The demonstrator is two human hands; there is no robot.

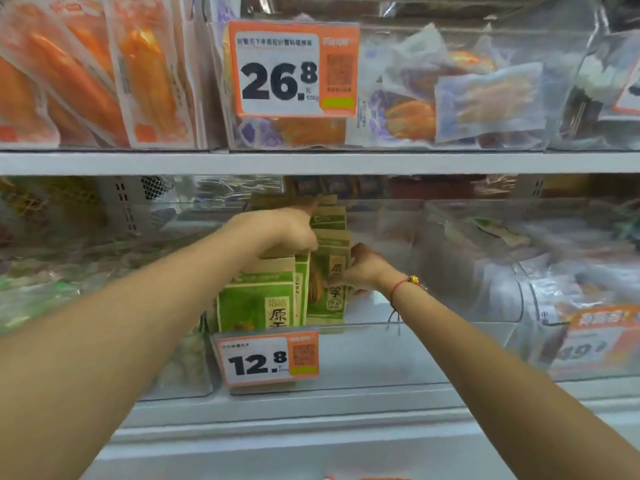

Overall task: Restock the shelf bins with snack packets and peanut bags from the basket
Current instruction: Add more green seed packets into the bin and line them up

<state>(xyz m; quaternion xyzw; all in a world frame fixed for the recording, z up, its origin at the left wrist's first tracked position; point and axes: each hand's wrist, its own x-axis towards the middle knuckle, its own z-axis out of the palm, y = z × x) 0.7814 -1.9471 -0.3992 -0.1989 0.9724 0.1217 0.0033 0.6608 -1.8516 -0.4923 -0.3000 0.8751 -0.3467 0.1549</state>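
Observation:
Several green and brown paper snack bags (258, 299) stand upright in a clear plastic shelf bin (398, 355) on the lower shelf. My left hand (287, 230) reaches into the bin and grips the tops of the front bags. My right hand (360, 271), with a red cord bracelet at the wrist, pinches the side of another bag (329, 268) standing further back at the right of the row. The bin's right half holds no bags. The basket is out of view.
An orange price tag reading 12.8 (266, 358) hangs on the bin's front. Neighbouring clear bins (571, 271) hold other packets. The upper shelf (311, 162) carries orange snack packets (86, 71) and a 26.8 tag (291, 69).

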